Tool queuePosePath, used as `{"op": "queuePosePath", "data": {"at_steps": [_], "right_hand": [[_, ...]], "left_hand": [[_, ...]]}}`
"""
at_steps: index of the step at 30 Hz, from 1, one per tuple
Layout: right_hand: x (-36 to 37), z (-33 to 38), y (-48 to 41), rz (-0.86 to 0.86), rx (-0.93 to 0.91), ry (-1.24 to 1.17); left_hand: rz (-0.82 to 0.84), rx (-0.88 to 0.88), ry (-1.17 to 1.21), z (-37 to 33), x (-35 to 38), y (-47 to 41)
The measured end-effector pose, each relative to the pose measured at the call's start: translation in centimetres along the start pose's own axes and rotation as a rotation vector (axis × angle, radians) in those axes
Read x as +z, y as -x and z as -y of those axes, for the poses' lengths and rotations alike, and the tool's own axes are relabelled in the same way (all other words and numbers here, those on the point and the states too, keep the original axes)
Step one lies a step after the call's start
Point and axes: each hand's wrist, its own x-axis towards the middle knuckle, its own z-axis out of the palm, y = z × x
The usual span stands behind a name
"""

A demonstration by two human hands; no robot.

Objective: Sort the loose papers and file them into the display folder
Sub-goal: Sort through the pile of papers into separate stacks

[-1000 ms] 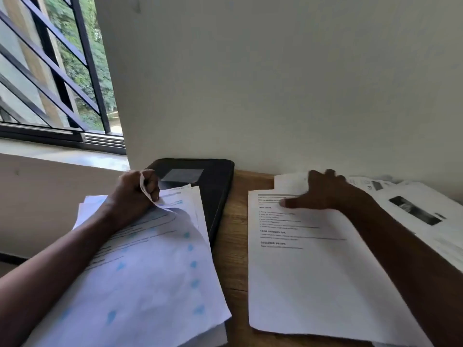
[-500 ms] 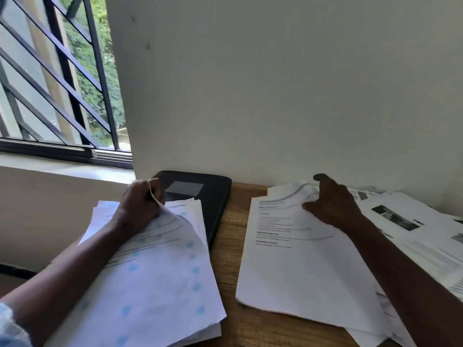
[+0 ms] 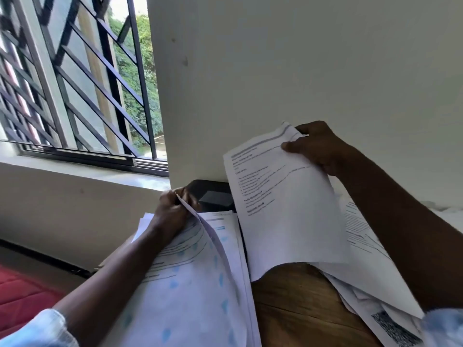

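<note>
My right hand [image 3: 318, 146] grips the top corner of a printed sheet [image 3: 283, 211] and holds it up off the wooden table [image 3: 300, 309], slanted over the middle. My left hand [image 3: 172, 209] pinches the top edge of the uppermost page of a paper stack [image 3: 195, 284] on the left; that page shows blue drop marks and is curled upward. The black display folder [image 3: 213, 196] lies shut against the wall, partly covered by the stack and the lifted sheet. More loose papers [image 3: 370, 266] lie under my right arm.
A white wall [image 3: 300, 71] rises directly behind the table. A barred window [image 3: 75, 83] and its sill are at the left. Something red [image 3: 22, 291] lies low at the left. A page with a dark printed block [image 3: 393, 326] lies at the bottom right.
My right hand closed on the top of the printed sheet and raised it off the table toward the left. My left hand kept its hold on the stack's top page. The view tilted upward.
</note>
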Motion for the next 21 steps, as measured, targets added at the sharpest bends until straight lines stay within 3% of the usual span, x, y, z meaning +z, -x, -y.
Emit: {"op": "queuePosePath", "data": {"at_steps": [3, 9, 15, 17, 19, 21], "right_hand": [[-0.5, -0.4, -2.2, 0.066, 0.040, 0.080], [-3.1, -1.2, -6.2, 0.094, 0.143, -0.034], [5.4, -6.8, -2.4, 0.237, 0.066, 0.208], [8.9, -8.5, -0.3, 0.227, -0.015, 0.287], [11.3, -9.4, 1.6, 0.235, -0.029, 0.340], [12.7, -9.8, 2.8, 0.219, -0.030, 0.299]], "left_hand": [[0.004, -0.022, 0.114, -0.4, 0.2, 0.3], [-0.053, -0.181, 0.191, -1.1, -0.5, 0.3], [-0.077, -0.128, -0.124, -1.1, -1.1, 0.1], [-0.121, -0.124, -0.382, -1.3, -1.3, -0.4], [-0.109, -0.300, -0.586, -1.1, -2.0, -1.0], [-0.109, -0.451, -0.559, -0.3, -2.6, -1.9]]}}
